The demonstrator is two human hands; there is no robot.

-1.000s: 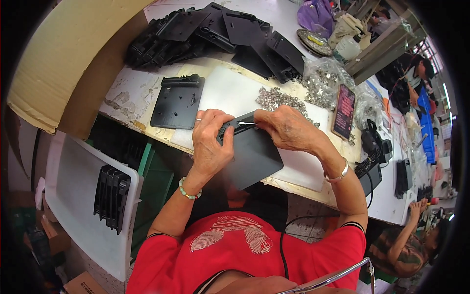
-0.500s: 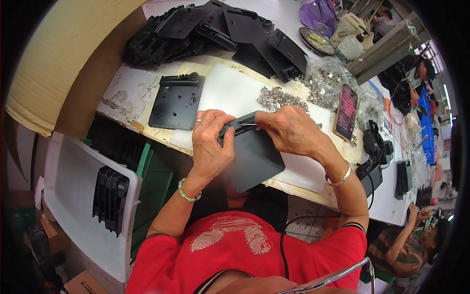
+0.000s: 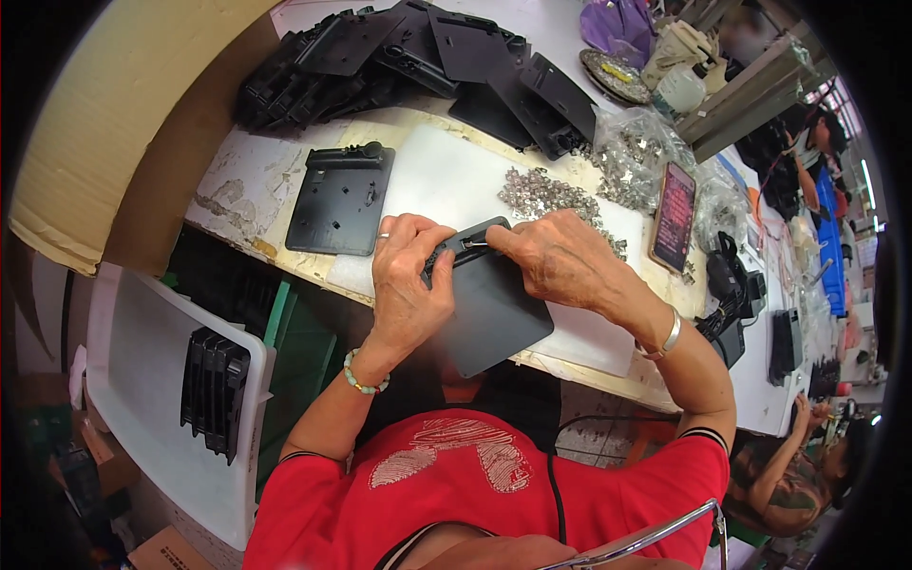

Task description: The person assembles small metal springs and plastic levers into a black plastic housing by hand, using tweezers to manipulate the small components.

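Note:
A flat black plastic panel (image 3: 499, 313) is tilted over the near edge of the bench. My left hand (image 3: 410, 275) grips its upper left side, thumb on the face and fingers round the edge. Close to the panel's top edge, my right hand (image 3: 565, 261) is closed in a pinch on a thin shiny metal piece (image 3: 478, 244), which touches a slot there. The fingers hide most of that piece. Beyond my right hand lies a heap of small metal clips (image 3: 543, 193) on a white foam sheet (image 3: 442, 161). Left of it rests another black panel (image 3: 339, 204), posts facing up.
Many black panels (image 3: 465, 47) are piled at the back. A phone (image 3: 673, 217) and clear bags of metal parts (image 3: 646, 152) lie to the right. At left are a cardboard box (image 3: 104, 114) and a white bin (image 3: 142, 380) holding black parts. Another person sits far right.
My right hand has shifted slightly left along the slot with the metal piece, and my right elbow has swung outward. My left hand keeps its grip on the panel.

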